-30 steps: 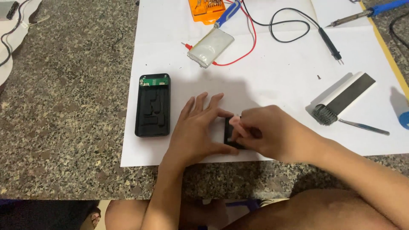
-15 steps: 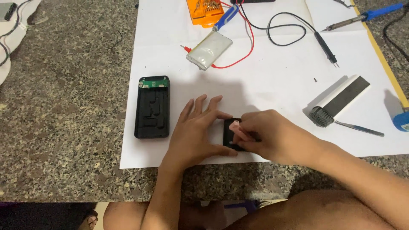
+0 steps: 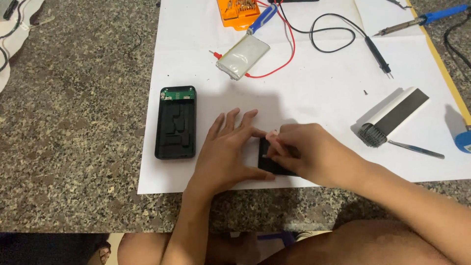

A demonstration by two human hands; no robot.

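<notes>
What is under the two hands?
A small flat black piece lies on the white paper. The left hand steadies it beside the edge; the right hand covers most of it, so its top and far side are hidden.

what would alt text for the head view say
Two bare hands work on a small black part on white paper: the left hand lies flat beside it, the right hand pinches at its top. An open black case lies left; a silver battery pouch and brush lie beyond.
</notes>
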